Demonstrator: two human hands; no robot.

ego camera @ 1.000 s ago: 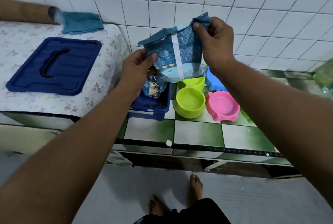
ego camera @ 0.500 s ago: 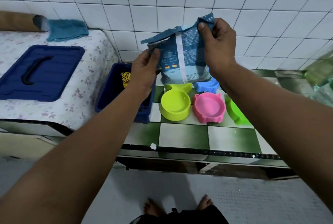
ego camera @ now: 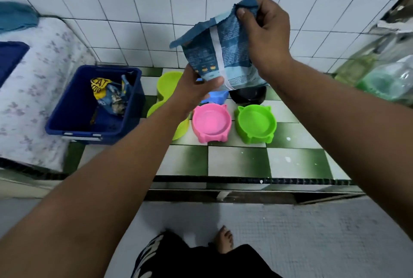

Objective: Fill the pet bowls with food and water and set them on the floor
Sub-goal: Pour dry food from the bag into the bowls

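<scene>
The right hand's (ego camera: 266, 34) grip pinches the top corner of the blue food bag (ego camera: 223, 54). The left hand's (ego camera: 196, 90) grip holds its lower edge, thumb across the front. The bag hangs upright over a blue bowl (ego camera: 215, 96) and a black bowl (ego camera: 248, 96) near the surface's (ego camera: 234, 161) back edge. A pink bowl (ego camera: 211, 122) and a green bowl (ego camera: 256, 124) sit side by side just in front, empty. A blue bin (ego camera: 73, 110) stands at the left end.

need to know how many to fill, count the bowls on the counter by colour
pink bowl: 1
green bowl: 1
yellow-green bowls: 2
blue bowl, partly hidden: 1
black bowl: 1
total: 6
</scene>
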